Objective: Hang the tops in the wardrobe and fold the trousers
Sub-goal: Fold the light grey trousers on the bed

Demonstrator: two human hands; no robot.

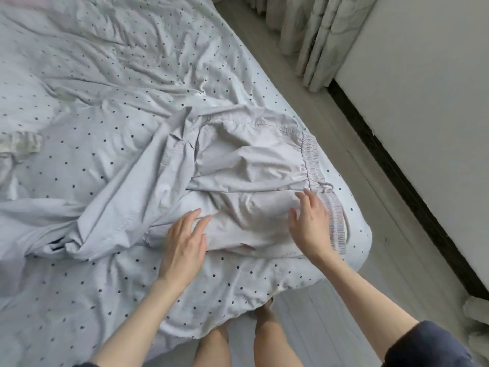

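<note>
Left hand [185, 242] and right hand [312, 223] flat on trousers [246, 168], near bed [79, 287] corner

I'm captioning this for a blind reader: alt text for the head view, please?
Two open hands, left hand and right hand, flat on crumpled pale grey trousers on a polka-dot bed sheet, elastic waistband at the right.

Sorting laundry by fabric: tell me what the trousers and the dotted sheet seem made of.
Trousers: thin woven cloth, likely cotton or a blend, matte pale grey; it creases sharply and has a gathered elastic waistband. Dotted sheet: soft matte cotton-like fabric, finely wrinkled.
</note>
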